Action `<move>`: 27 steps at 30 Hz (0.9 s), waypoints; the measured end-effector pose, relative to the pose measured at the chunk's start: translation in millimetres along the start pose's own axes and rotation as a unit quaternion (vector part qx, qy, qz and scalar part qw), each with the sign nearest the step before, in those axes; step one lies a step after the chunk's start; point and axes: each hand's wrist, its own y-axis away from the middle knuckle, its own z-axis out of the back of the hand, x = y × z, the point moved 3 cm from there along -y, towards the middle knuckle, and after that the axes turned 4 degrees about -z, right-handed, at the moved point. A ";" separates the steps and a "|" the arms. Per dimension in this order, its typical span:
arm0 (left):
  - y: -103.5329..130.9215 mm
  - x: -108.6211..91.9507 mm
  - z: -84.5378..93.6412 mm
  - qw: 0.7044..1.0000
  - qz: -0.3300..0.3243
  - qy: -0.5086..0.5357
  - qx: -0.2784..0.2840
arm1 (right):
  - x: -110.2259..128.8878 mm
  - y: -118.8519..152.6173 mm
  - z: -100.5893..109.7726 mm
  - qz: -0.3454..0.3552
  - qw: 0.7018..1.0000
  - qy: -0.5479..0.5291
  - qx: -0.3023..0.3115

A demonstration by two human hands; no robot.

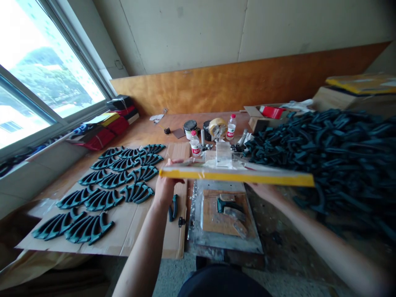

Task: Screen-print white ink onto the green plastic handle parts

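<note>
A flat frame with a yellow front edge (235, 177) is seen nearly edge-on, raised above a metal base plate (194, 235). My left hand (169, 175) is closed around its left end, with fingers above and below the edge. My right hand (256, 188) reaches up to the frame's right half; its fingers are hidden behind the yellow edge. Beneath the frame, a dark green curved plastic piece (230, 205) lies on a wooden block (212, 222) fixed to the plate. A whitish clamp-like block (223, 153) stands behind the frame's middle.
Rows of dark green curved pieces (103, 179) lie fanned out on cardboard (133, 231) at left. A large heap of similar pieces (334, 152) covers the right side. Behind stand two red-capped bottles (195, 144), tubs (189, 128) and a tape roll (218, 127).
</note>
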 end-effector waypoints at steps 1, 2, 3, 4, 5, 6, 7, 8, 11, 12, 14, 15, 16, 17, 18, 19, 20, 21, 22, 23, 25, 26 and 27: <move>-11.2 -7.7 -6.8 1.000 -0.018 0.009 -0.005 | 0.5 14.5 -15.0 0.017 0.999 0.002 0.037; -19.8 -13.0 -12.8 0.999 -0.029 0.015 -0.008 | 3.6 28.3 -29.5 0.030 0.997 0.008 0.068; -24.6 -15.6 -17.6 0.999 -0.039 0.021 -0.016 | 8.5 40.2 -42.2 0.039 0.995 0.017 0.095; -24.6 -15.1 -21.1 0.998 -0.053 0.027 -0.034 | 14.5 49.7 -52.3 0.040 0.992 0.028 0.116; -19.0 -10.2 -23.8 0.996 -0.061 0.032 -0.060 | 21.0 56.6 -59.3 0.030 0.991 0.036 0.128; -7.7 -0.4 -26.4 0.994 -0.055 0.032 -0.084 | 27.8 61.5 -63.3 0.010 0.990 0.037 0.134; 8.8 15.0 -30.6 0.996 -0.022 0.026 -0.086 | 35.4 65.5 -64.9 -0.014 0.991 0.028 0.133; 29.5 34.7 -35.8 0.997 0.032 0.015 -0.076 | 44.2 69.5 -64.7 -0.037 0.992 0.011 0.120; 104.9 105.1 -57.7 0.950 0.305 -0.020 0.070 | 78.9 85.5 -61.8 -0.028 0.997 -0.051 0.040; 124.2 122.1 -60.3 0.940 0.337 0.010 0.059 | 90.8 90.9 -62.1 0.015 0.997 -0.071 0.028; 144.6 145.4 -55.3 0.927 0.370 0.060 0.016 | 103.2 95.0 -63.2 0.132 0.986 -0.096 0.043; 144.8 151.9 -45.6 0.927 0.369 0.070 -0.007 | 99.0 91.0 -62.1 0.178 0.978 -0.097 0.054; 139.5 156.0 -30.2 0.930 0.361 0.062 -0.026 | 85.8 81.6 -59.0 0.200 0.975 -0.087 0.053; 130.3 158.8 -9.5 0.935 0.350 0.033 -0.044 | 64.0 66.8 -53.8 0.193 0.979 -0.062 0.039; 119.0 161.0 15.4 0.939 0.337 -0.013 -0.059 | 34.8 48.1 -46.9 0.155 0.987 -0.027 0.010; 107.4 163.0 43.2 0.941 0.321 -0.072 -0.078 | 0.8 27.8 -39.4 0.100 0.995 0.021 -0.021; 97.5 166.1 71.5 0.931 0.321 -0.145 -0.095 | -35.0 8.2 -32.8 0.041 0.995 0.078 -0.042; 90.0 169.7 98.1 0.912 0.328 -0.219 -0.110 | -69.1 -9.0 -28.5 -0.002 0.991 0.132 -0.038; 84.7 173.6 120.5 0.885 0.338 -0.301 -0.107 | -99.7 -22.8 -27.0 -0.026 0.984 0.177 -0.018; 81.5 177.6 137.6 0.852 0.347 -0.383 -0.087 | -125.8 -32.8 -27.7 -0.040 0.976 0.213 0.004; 78.8 185.0 155.1 0.785 0.349 -0.511 -0.023 | -162.2 -41.8 -33.9 -0.047 0.965 0.256 0.036; 78.2 187.8 156.9 0.758 0.341 -0.555 0.009 | -172.0 -42.2 -37.8 -0.037 0.963 0.265 0.035; 77.3 189.7 155.8 0.737 0.328 -0.590 0.034 | -176.9 -40.9 -41.3 -0.020 0.963 0.268 0.022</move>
